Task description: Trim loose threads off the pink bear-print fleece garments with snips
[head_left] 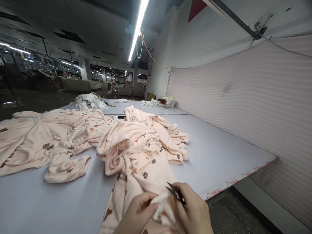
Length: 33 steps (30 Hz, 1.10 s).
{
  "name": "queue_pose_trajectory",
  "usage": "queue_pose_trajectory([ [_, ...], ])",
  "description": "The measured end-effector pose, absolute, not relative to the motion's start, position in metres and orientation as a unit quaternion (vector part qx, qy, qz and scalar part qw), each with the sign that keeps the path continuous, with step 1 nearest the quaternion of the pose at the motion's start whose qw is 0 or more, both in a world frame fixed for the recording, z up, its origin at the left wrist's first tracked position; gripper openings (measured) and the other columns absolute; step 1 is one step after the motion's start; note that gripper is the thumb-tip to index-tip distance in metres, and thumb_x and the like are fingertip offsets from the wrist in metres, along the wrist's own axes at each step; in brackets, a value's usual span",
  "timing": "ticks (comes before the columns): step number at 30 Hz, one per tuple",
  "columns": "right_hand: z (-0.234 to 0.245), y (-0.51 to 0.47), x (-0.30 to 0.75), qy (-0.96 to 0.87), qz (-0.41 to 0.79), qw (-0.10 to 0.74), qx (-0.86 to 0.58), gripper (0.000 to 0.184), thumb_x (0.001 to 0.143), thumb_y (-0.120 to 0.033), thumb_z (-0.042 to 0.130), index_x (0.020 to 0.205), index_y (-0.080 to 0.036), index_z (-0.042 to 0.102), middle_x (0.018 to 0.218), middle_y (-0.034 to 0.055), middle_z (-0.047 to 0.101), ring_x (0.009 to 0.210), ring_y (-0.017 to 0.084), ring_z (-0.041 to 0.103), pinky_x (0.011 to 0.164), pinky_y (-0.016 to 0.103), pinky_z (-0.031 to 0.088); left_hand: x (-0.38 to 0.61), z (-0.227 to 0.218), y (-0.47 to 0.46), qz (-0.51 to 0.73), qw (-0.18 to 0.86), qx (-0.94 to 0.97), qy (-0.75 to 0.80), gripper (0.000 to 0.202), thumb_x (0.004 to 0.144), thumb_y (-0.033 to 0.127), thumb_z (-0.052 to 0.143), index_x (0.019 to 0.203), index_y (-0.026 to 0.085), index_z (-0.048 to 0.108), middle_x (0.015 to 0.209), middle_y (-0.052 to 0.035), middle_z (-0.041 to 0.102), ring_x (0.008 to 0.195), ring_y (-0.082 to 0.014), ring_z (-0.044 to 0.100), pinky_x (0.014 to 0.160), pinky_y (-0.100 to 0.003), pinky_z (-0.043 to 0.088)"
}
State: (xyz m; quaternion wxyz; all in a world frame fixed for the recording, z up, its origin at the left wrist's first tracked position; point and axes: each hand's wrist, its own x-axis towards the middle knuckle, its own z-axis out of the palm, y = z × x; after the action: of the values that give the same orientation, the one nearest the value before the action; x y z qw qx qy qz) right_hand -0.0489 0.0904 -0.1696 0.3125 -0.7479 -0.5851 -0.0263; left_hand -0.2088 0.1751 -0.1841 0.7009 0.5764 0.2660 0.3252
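A pale peach fleece garment (143,162) with small brown printed figures lies bunched on the table, its near end drawn toward me. My left hand (140,211) pinches a fold of this fabric between thumb and fingers. Dark thread snips (177,194) sit in my right hand (193,208), their two pointed blades apart and aimed up and left, just above the cloth. The lower fingers of the right hand are partly hidden by the fabric and the frame's bottom edge.
More peach fleece garments (60,136) are heaped on the left, one cuffed sleeve (70,167) toward me. White cloth pieces (90,100) and stacked pieces (168,102) lie at the back of the pale table (219,152). A striped fabric sheet (243,97) hangs along the right.
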Motion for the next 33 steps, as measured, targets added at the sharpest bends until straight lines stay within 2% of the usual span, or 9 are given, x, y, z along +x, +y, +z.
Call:
queue_pose_trajectory([
  [4, -0.158, 0.108, -0.044, -0.554, 0.12, 0.453, -0.688, 0.016, 0.086, -0.024, 0.046, 0.088, -0.022, 0.062, 0.079, 0.0006, 0.068, 0.073, 0.018, 0.063, 0.065, 0.023, 0.045, -0.211, -0.174, 0.181, 0.275, 0.834, 0.405, 0.253, 0.02, 0.066, 0.033, 0.074, 0.064, 0.015, 0.066, 0.06, 0.0009, 0.059, 0.061, -0.0132, 0.054, 0.061, -0.023, 0.045],
  [8, -0.149, 0.102, -0.05, -0.451, 0.199, 0.565, -0.662, 0.03, 0.089, -0.047, 0.05, 0.078, -0.02, 0.059, 0.072, 0.0003, 0.065, 0.063, 0.014, 0.057, 0.058, 0.02, 0.043, -0.209, -0.172, 0.183, 0.287, 0.87, 0.317, 0.244, 0.02, 0.064, 0.032, 0.079, 0.069, 0.014, 0.07, 0.058, 0.0007, 0.058, 0.059, -0.0116, 0.052, 0.063, -0.023, 0.045],
  [12, -0.153, 0.091, -0.055, -0.54, 0.276, 0.441, -0.662, 0.034, 0.087, -0.05, 0.052, 0.07, -0.021, 0.056, 0.059, -0.0021, 0.062, 0.055, 0.013, 0.056, 0.053, 0.02, 0.042, -0.206, -0.171, 0.185, 0.303, 0.864, 0.336, 0.22, 0.025, 0.069, 0.032, 0.076, 0.083, 0.011, 0.072, 0.064, -0.0047, 0.065, 0.063, -0.0165, 0.059, 0.064, -0.027, 0.046],
  [15, -0.157, 0.09, -0.053, -0.598, 0.162, 0.35, -0.702, 0.018, 0.081, -0.041, 0.062, 0.084, -0.023, 0.063, 0.07, -0.0016, 0.065, 0.063, 0.015, 0.061, 0.058, 0.021, 0.045, -0.205, -0.171, 0.186, 0.305, 0.859, 0.344, 0.226, 0.028, 0.07, 0.032, 0.075, 0.088, 0.011, 0.072, 0.069, -0.0072, 0.068, 0.065, -0.0179, 0.062, 0.065, -0.028, 0.048],
  [18, -0.156, 0.092, -0.049, -0.641, 0.033, 0.312, -0.701, 0.029, 0.082, -0.031, 0.06, 0.112, -0.03, 0.06, 0.088, -0.0004, 0.066, 0.075, 0.017, 0.065, 0.065, 0.022, 0.049, -0.205, -0.171, 0.186, 0.31, 0.864, 0.332, 0.219, 0.028, 0.07, 0.03, 0.076, 0.091, 0.013, 0.073, 0.073, -0.0072, 0.07, 0.068, -0.0186, 0.064, 0.07, -0.031, 0.05],
  [21, -0.154, 0.095, -0.048, -0.661, -0.015, 0.264, -0.702, 0.023, 0.09, -0.028, 0.048, 0.108, -0.031, 0.062, 0.086, 0.0004, 0.066, 0.073, 0.018, 0.066, 0.06, 0.023, 0.048, -0.206, -0.171, 0.185, 0.305, 0.868, 0.331, 0.207, 0.028, 0.071, 0.029, 0.075, 0.095, 0.016, 0.073, 0.08, -0.008, 0.073, 0.072, -0.02, 0.066, 0.077, -0.034, 0.05],
  [27, -0.151, 0.094, -0.043, -0.675, 0.001, 0.25, -0.694, 0.021, 0.09, -0.033, 0.049, 0.107, -0.03, 0.062, 0.086, 0.0001, 0.067, 0.075, 0.018, 0.067, 0.061, 0.023, 0.05, -0.209, -0.172, 0.187, 0.283, 0.883, 0.335, 0.165, 0.029, 0.077, 0.025, 0.07, 0.105, 0.019, 0.069, 0.097, -0.0096, 0.072, 0.093, -0.0241, 0.066, 0.088, -0.038, 0.047],
  [30, -0.154, 0.092, -0.043, -0.64, -0.013, 0.295, -0.709, 0.023, 0.094, -0.034, 0.042, 0.101, -0.03, 0.063, 0.083, -0.0008, 0.067, 0.073, 0.016, 0.067, 0.059, 0.021, 0.05, -0.208, -0.174, 0.195, 0.287, 0.869, 0.368, 0.163, 0.027, 0.08, 0.022, 0.067, 0.106, 0.019, 0.068, 0.099, -0.0079, 0.072, 0.095, -0.0213, 0.065, 0.09, -0.035, 0.046],
  [33, -0.167, 0.09, -0.058, -0.651, 0.003, 0.326, -0.686, 0.022, 0.09, -0.036, 0.05, 0.109, -0.029, 0.058, 0.086, -0.0016, 0.067, 0.072, 0.014, 0.068, 0.06, 0.019, 0.051, -0.202, -0.178, 0.211, 0.297, 0.845, 0.408, 0.178, 0.028, 0.079, 0.022, 0.068, 0.107, 0.019, 0.067, 0.095, -0.0059, 0.072, 0.092, -0.0181, 0.064, 0.089, -0.031, 0.044],
])
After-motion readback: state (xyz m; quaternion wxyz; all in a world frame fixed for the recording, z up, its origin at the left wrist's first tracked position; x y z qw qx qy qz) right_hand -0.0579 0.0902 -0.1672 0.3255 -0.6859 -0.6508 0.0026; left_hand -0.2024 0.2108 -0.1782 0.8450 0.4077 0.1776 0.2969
